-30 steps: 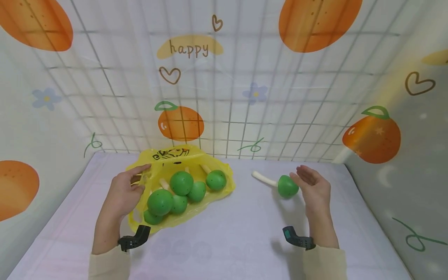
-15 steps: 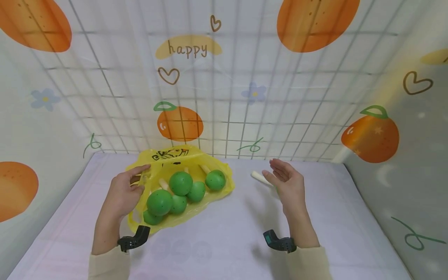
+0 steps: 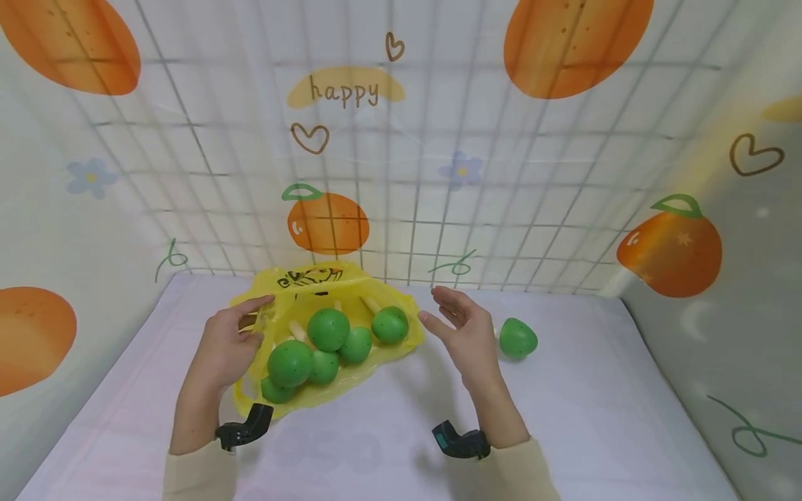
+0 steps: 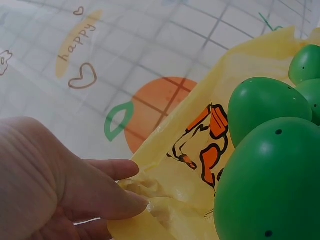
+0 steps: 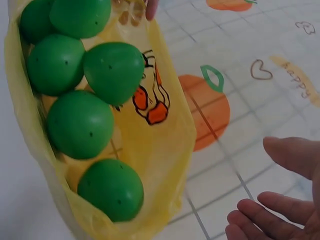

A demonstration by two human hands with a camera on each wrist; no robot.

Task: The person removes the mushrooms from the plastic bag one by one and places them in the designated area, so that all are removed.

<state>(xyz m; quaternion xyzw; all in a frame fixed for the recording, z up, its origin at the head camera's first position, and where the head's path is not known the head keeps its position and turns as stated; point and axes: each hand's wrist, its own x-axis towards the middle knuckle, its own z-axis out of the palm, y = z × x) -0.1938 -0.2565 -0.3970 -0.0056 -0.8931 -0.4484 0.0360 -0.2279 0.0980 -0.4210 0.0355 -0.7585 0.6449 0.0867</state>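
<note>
A yellow plastic bag [image 3: 351, 280] lies open on the table at left centre, holding several mushroom-shaped pieces [image 3: 328, 330] with round, black-dotted green heads and pale stems. My left hand [image 3: 221, 351] grips the bag's left edge; in the left wrist view its thumb and finger [image 4: 112, 169] pinch the crumpled plastic. To the right of the bag's mouth hovers my right hand [image 3: 464, 341], fingers relaxed and holding nothing. Beyond that hand, one more such piece [image 3: 518, 339] lies alone; the hand hides most of its white stem. The right wrist view shows the right palm [image 5: 300, 220] apart from the bag.
Behind the pale table cover [image 3: 363, 445] rises a white cloth wall [image 3: 401, 174] over a wire grid, printed with oranges, hearts and "happy". Cloth sides [image 3: 739, 362] flank the table. A dark wrist camera [image 3: 460, 440] sits on each forearm.
My right hand has moved left, passing over the loose piece and uncovering its green head, and is now near the bag. The left hand stays on the bag's edge.
</note>
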